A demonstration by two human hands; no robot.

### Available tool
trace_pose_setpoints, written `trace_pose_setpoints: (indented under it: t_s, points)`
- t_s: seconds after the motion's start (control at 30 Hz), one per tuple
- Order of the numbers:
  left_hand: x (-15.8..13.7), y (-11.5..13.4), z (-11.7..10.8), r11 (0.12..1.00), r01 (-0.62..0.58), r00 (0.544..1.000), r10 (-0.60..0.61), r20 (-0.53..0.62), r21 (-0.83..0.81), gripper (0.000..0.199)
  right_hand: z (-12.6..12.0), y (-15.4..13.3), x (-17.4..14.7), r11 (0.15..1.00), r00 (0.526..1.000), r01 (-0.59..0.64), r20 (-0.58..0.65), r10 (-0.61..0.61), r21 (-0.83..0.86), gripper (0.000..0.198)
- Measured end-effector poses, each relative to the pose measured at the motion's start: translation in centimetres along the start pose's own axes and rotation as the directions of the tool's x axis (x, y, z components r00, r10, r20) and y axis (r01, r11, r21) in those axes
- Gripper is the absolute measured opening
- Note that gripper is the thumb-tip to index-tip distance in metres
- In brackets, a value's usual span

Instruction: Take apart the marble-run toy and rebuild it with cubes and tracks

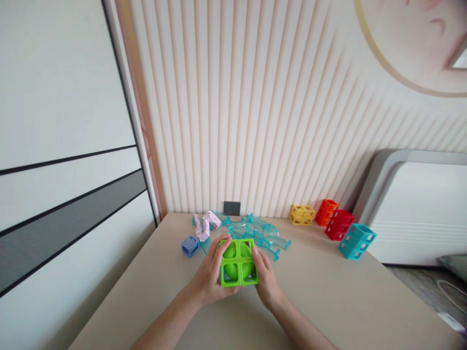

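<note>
Between my two hands is a bright green openwork plastic block [239, 261], its face split into four square openings with curved green shapes inside. My left hand [211, 272] wraps round its left side, the thumb side at the top and fingers under the lower edge. On the right side, my right hand [267, 277] grips it with the thumb near the upper right corner. Just behind lie several clear teal track pieces [251, 231] in a loose heap. A small blue block [190, 246] and a pale pink zigzag piece [205, 226] stand to the left.
Along the right of the beige table [146, 291] stand a yellow block [301, 214], an orange block [326, 212], a red block [339, 224] and a teal block [356, 241]. A ribbed wall [226, 107] with a black socket [232, 208] rises behind; a white cabinet [62, 97] is at left.
</note>
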State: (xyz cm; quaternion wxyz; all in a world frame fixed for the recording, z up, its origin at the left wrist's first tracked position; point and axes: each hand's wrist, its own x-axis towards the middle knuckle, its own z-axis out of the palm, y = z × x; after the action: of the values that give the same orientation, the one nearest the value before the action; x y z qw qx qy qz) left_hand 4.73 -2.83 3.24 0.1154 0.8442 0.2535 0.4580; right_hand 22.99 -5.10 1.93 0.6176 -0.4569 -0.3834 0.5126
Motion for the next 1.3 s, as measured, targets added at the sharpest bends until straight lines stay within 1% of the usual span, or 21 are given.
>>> trace_pose_setpoints:
  t_s: [0.07,0.13,0.2,0.27,0.33,0.37,0.5,0.7,0.87,1.13,1.3]
  points:
    - [0.0,-0.1,-0.1,1.0,-0.009,1.0,0.009,-0.003,0.025,0.105,0.0,-0.3,0.0,1.0,1.0,-0.005,-0.008,0.004,-0.019,0.066]
    - [0.0,-0.2,-0.2,0.998,-0.017,1.0,0.017,-0.006,0.053,0.105,0.0,-0.9,-0.1,0.999,1.0,-0.004,0.024,0.005,-0.036,0.065]
    - [0.0,-0.2,-0.3,0.995,-0.034,0.999,0.034,-0.007,0.09,0.104,0.0,-1.8,-0.2,0.999,0.995,0.001,0.104,0.003,-0.04,0.061]
    - [0.0,-0.3,-0.3,0.987,-0.07,0.998,0.07,0.001,0.145,0.102,0.2,-2.8,-0.5,0.999,0.98,0.0,0.201,0.009,-0.049,0.056]
    - [0.0,-0.3,-0.3,0.975,-0.106,0.994,0.106,0.012,0.193,0.1,0.5,-3.6,-0.8,0.998,0.966,-0.006,0.257,0.021,-0.06,0.055]
    - [0.0,-0.2,-0.3,0.971,-0.117,0.993,0.116,0.015,0.208,0.099,0.6,-3.8,-0.9,0.998,0.965,-0.011,0.263,0.027,-0.064,0.055]
    - [-0.1,-0.2,-0.1,0.97,-0.116,0.993,0.116,0.011,0.212,0.096,1.2,-3.9,-1.0,0.998,0.974,-0.018,0.223,0.031,-0.06,0.055]
    - [-0.2,-0.4,0.0,0.973,-0.118,0.993,0.118,0.01,0.199,0.098,1.4,-3.7,-1.0,0.998,0.979,0.031,0.203,-0.021,-0.047,0.053]
    - [-0.2,-0.4,0.0,0.975,-0.128,0.991,0.132,-0.01,0.184,0.095,1.5,-3.7,-1.1,0.998,0.984,0.034,0.175,-0.023,-0.056,0.053]
    - [-0.3,-0.4,0.0,0.966,-0.147,0.988,0.151,-0.007,0.211,0.093,1.2,-3.7,-1.0,0.996,0.975,0.054,0.217,-0.037,-0.072,0.052]
    - [-0.4,-0.5,0.1,0.961,-0.118,0.992,0.124,-0.01,0.25,0.094,1.2,-3.4,-0.7,0.993,0.971,0.085,0.23,-0.064,-0.082,0.052]
